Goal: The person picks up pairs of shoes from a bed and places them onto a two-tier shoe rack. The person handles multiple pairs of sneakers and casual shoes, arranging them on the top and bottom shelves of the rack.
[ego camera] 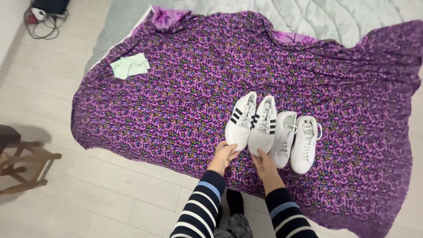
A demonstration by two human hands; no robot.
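Two hands are reaching out over a purple flowery cloth (176,88) that is lying on the floor. The left hand (224,154) is curling its fingers around the near end of a white shoe with black stripes (240,121). The right hand (264,162) is gripping the near end of the second striped shoe (263,125), which is touching the first. Just to the right, two plain white shoes (295,139) are sitting side by side. Far to the left, a small pale green cloth (129,66) is lying.

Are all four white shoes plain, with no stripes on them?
No. The two striped sneakers held at their heels by the left hand and right hand show black side stripes.
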